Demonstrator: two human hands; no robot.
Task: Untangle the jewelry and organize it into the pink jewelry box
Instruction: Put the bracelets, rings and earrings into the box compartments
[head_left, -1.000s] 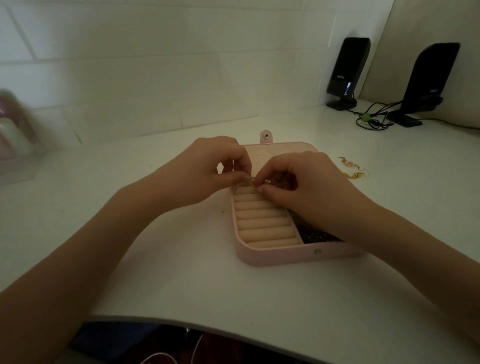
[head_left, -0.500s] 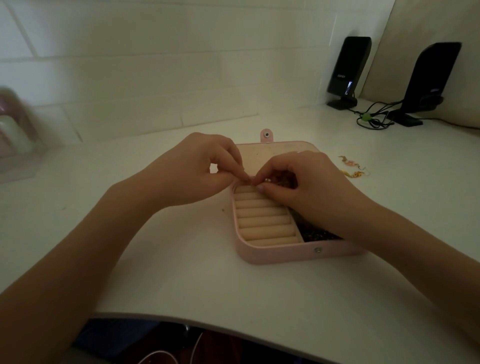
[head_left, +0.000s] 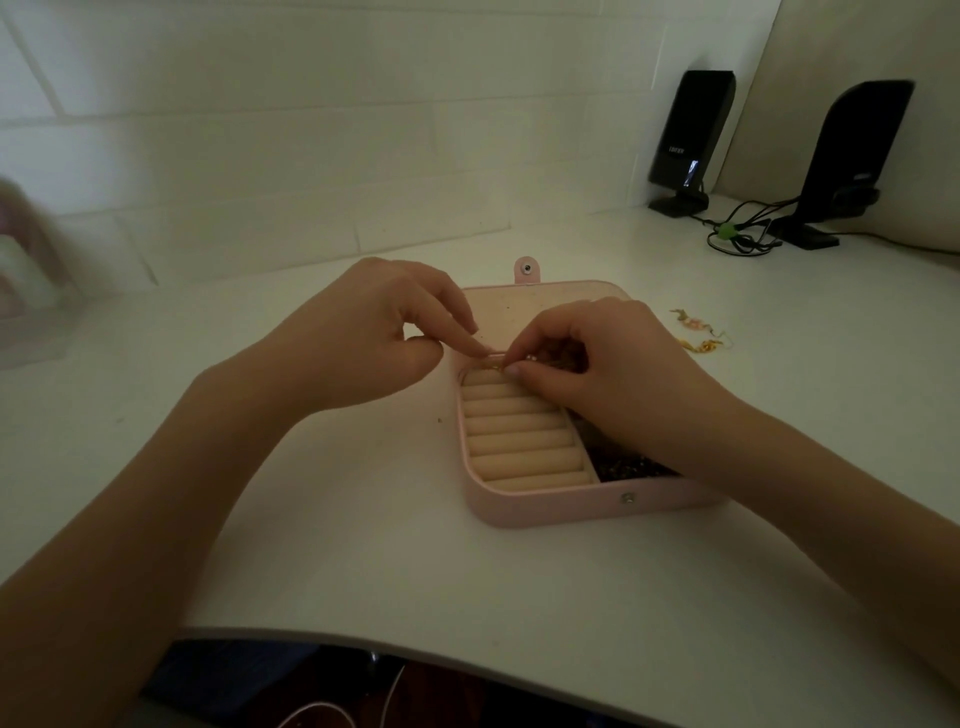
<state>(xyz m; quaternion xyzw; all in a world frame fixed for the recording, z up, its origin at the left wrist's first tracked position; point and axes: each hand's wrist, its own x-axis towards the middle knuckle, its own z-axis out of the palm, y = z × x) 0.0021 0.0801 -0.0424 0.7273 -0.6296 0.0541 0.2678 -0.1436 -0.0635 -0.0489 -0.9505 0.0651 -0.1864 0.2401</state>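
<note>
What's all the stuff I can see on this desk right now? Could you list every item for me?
jewelry box: one, pink, open at the desk's middle, lid lying flat behind it with a snap tab.
ring rolls: one row, cream, left part of the box.
dark jewelry: one tangled heap, dark, right compartment of the box.
small gold piece: one, gold, at the far end of the ring rolls between the fingertips; too small to identify.
loose jewelry: a few pieces, gold and pink, on the desk right of the box.
speakers: two, black, far right by the wall.
cables: one bundle, black with a green tie, between the speakers.
desk: one, white.
left hand: pinching at the box's far left corner.
right hand: pinching over the box.
</note>
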